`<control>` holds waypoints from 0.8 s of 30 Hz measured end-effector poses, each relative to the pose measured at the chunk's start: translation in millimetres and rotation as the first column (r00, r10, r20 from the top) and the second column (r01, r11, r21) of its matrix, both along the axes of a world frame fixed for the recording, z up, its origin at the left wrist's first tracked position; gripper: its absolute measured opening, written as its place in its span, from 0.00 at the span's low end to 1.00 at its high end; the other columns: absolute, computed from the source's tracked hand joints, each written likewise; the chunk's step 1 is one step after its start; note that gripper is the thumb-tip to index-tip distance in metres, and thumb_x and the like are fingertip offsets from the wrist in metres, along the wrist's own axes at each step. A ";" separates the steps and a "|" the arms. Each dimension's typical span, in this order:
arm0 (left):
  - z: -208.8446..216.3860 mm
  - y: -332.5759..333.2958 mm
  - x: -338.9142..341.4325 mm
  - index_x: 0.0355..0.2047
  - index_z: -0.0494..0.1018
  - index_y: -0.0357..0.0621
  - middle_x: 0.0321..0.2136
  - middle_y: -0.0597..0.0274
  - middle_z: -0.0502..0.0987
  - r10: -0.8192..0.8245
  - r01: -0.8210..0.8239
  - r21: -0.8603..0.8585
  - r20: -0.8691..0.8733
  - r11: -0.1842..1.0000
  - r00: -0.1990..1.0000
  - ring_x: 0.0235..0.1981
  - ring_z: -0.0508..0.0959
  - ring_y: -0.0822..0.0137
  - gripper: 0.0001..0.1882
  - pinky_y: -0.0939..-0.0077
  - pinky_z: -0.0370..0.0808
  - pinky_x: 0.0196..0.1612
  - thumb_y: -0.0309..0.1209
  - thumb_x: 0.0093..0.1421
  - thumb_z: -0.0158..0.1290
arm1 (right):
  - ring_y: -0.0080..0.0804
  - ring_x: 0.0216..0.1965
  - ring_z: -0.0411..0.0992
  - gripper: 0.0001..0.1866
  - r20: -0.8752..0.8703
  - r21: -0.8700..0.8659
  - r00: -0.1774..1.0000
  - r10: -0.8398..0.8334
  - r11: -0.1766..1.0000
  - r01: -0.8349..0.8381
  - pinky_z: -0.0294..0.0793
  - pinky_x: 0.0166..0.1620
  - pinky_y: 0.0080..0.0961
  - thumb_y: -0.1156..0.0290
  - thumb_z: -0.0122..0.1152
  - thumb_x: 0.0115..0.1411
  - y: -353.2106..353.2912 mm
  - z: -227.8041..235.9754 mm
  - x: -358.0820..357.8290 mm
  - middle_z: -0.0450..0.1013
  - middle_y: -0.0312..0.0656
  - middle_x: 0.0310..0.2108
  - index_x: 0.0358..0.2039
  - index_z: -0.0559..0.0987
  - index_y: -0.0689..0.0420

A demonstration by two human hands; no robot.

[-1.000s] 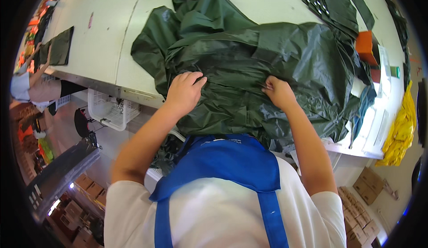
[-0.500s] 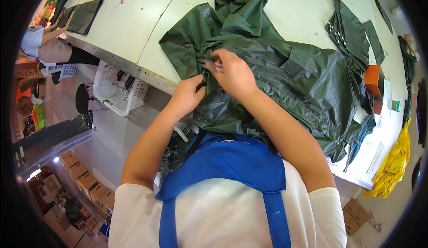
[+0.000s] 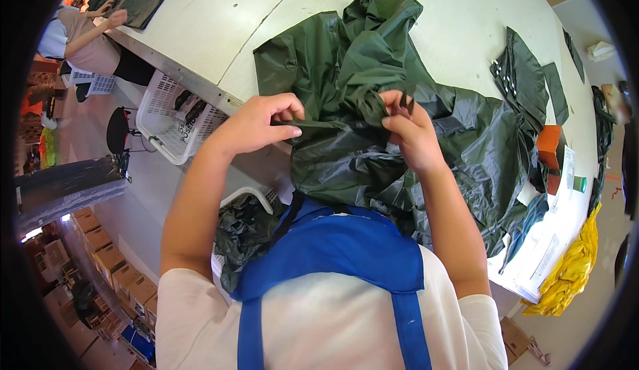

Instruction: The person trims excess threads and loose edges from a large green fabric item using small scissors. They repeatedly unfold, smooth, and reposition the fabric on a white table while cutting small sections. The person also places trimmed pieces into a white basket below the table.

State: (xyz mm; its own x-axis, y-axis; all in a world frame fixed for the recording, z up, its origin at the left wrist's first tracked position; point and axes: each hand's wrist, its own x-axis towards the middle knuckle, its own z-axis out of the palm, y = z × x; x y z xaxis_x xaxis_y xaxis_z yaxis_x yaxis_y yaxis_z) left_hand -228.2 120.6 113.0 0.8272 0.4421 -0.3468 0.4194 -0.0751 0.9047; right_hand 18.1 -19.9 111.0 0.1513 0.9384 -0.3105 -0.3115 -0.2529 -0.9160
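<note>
My left hand (image 3: 265, 125) is pinching the edge of a dark-green coated garment (image 3: 386, 60) on the table (image 3: 466, 30) at twelve o'clock; my right hand (image 3: 414, 134) is gripping a bunched fold. Between them one stretch is pulling straight; the rest is lying crumpled, loose folds crowding in. Dark panels (image 3: 526, 90) are lying at two o'clock.

The fabric (image 3: 359, 160) on the off-white table (image 3: 466, 34) is dark green; beside that table, the cloth (image 3: 568, 270) is yellow, the apron (image 3: 333, 250) blue, the slotted basket (image 3: 162, 96) white.
</note>
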 end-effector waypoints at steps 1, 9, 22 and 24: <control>6.2 7.3 1.9 0.33 0.71 0.41 0.30 0.68 0.74 -0.046 0.049 0.034 -0.074 0.998 0.996 0.32 0.70 0.80 0.10 0.83 0.68 0.37 0.24 0.51 0.59 | 0.11 0.27 0.59 0.12 0.007 -0.040 0.999 0.033 0.999 -0.033 0.57 0.27 0.12 0.79 0.51 0.55 -5.6 8.0 1.5 0.64 0.26 0.26 0.41 0.72 0.59; 6.4 -24.1 68.0 0.46 0.74 0.43 0.32 0.63 0.74 0.110 -0.121 0.198 0.064 0.973 0.992 0.31 0.72 0.73 0.24 0.79 0.70 0.35 0.41 0.51 0.61 | 0.33 0.22 0.71 0.15 0.799 0.191 0.598 -0.070 0.971 -0.141 0.71 0.27 0.25 0.79 0.63 0.49 -40.6 6.6 -34.7 0.70 0.43 0.23 0.39 0.74 0.59; 0.6 -11.2 79.8 0.54 0.64 0.51 0.51 0.60 0.70 0.715 -0.029 -0.774 0.568 0.632 0.408 0.51 0.70 0.61 0.19 0.59 0.67 0.53 0.29 0.61 0.46 | 0.38 0.24 0.74 0.17 0.816 0.341 0.478 -0.326 0.938 0.058 0.74 0.27 0.30 0.84 0.60 0.45 -48.0 3.6 -44.4 0.72 0.42 0.24 0.36 0.70 0.58; -71.7 -14.0 49.8 0.51 0.63 0.50 0.46 0.62 0.70 0.861 -0.413 -0.840 0.118 0.353 0.494 0.44 0.71 0.63 0.16 0.59 0.69 0.48 0.31 0.62 0.46 | 0.36 0.23 0.73 0.17 0.871 0.350 0.396 -0.292 0.933 -0.080 0.73 0.26 0.29 0.83 0.61 0.42 -42.7 0.1 -45.3 0.72 0.39 0.23 0.35 0.71 0.58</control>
